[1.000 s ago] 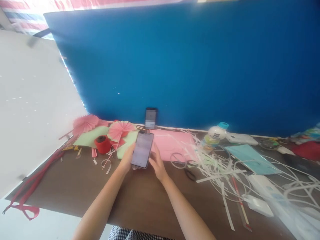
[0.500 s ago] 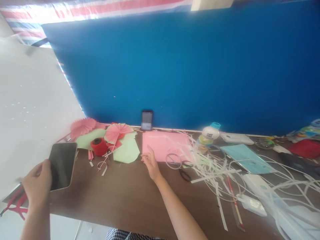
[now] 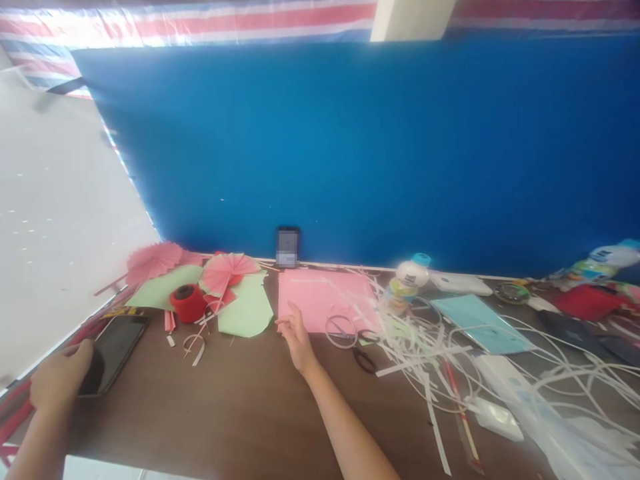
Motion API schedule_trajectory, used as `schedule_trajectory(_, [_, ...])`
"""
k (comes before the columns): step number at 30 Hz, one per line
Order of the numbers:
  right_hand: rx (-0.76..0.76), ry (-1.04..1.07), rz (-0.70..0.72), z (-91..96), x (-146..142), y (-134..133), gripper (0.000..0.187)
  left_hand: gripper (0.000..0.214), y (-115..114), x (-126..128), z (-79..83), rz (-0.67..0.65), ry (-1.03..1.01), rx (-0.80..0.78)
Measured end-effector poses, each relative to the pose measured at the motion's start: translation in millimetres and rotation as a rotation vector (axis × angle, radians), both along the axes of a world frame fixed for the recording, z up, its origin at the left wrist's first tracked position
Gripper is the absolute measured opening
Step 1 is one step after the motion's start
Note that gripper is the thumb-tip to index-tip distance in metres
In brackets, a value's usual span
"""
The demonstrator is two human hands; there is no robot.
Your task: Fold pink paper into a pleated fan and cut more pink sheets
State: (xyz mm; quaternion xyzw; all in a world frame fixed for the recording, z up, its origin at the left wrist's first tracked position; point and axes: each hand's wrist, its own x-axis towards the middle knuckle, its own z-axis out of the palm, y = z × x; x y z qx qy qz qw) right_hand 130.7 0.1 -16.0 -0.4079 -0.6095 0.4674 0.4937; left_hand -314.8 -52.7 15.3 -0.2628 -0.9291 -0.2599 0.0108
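My left hand (image 3: 63, 382) grips the near end of a dark-screened phone (image 3: 114, 350) that lies flat on the brown table (image 3: 235, 407) near its left edge. My right hand (image 3: 295, 333) hovers with fingers spread at the near left corner of a pink paper sheet (image 3: 325, 300), holding nothing. A pair of scissors (image 3: 350, 333) lies just right of that hand on the sheet's edge.
Pink paper fans (image 3: 227, 270), light green paper (image 3: 247, 310) and a red spool (image 3: 187, 301) sit at the back left. A second phone (image 3: 287, 247) leans on the blue board (image 3: 375, 147). White paper strips (image 3: 450, 347), a bottle (image 3: 406, 280) and a teal sheet (image 3: 480, 323) crowd the right.
My left hand carried the phone from the table's middle out to the left and lowered it flat onto the table. My right hand let go of it and stayed near the pink sheet.
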Motion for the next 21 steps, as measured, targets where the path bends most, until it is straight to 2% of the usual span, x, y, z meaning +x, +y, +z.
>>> schedule_trajectory(2, [-0.002, 0.0, -0.004, -0.4, 0, 0, 0.051, 0.025, 5, 6, 4.3, 0.072, -0.032, -0.022])
schedule_trajectory(5, [-0.001, 0.002, -0.007, -1.1, -1, 0, 0.05, 0.028, 8, 19, 13.4, 0.153, 0.043, 0.021])
schedule_trajectory(8, [-0.006, -0.002, -0.017, -1.4, -1, 1, 0.048, 0.026, 9, 42, 20.3, 0.065, 0.183, 0.112])
schedule_trajectory(12, [-0.001, -0.015, -0.027, -1.2, -2, 0, 0.044, 0.02, 20, 97, 25.8, -0.22, 0.452, 0.577])
schedule_trajectory(14, [-0.001, -0.033, -0.02, -1.4, -3, 0, 0.04, 0.02, 33, 134, 29.4, -0.434, 0.462, 0.677])
schedule_trajectory(17, [-0.012, -0.061, -0.011, -2.5, -3, 1, 0.036, 0.025, 65, 196, 33.7, -0.811, 0.237, 0.612])
schedule_trajectory(20, [-0.024, -0.068, -0.005, -4.9, -3, 3, 0.037, 0.026, 108, 255, 28.8, -1.153, 0.136, 0.382])
schedule_trajectory(21, [-0.029, -0.07, -0.006, -5.8, -3, 4, 0.036, 0.027, 124, 272, 24.4, -1.2, 0.129, 0.314])
